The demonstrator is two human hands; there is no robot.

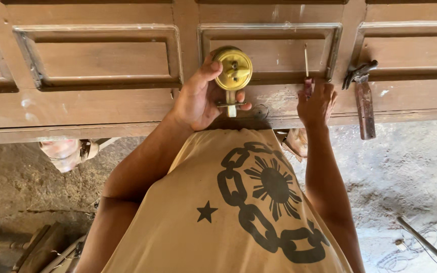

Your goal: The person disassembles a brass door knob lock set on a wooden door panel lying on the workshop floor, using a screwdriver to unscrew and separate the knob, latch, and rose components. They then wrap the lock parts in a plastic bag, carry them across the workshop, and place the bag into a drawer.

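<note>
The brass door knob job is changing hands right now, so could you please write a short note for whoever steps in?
Left hand: grip closed on the brass door knob, held against the wooden panelled door lying flat; the latch piece sticks out below it.
Right hand: grip closed on a screwdriver, shaft pointing away over the door.
Nearby: a hammer rests on the door, right of the right hand.
Done: a round hole shows in the door's edge rail between the hands.
Left: the knob is in the hand, not yet fixed in the door.
</note>
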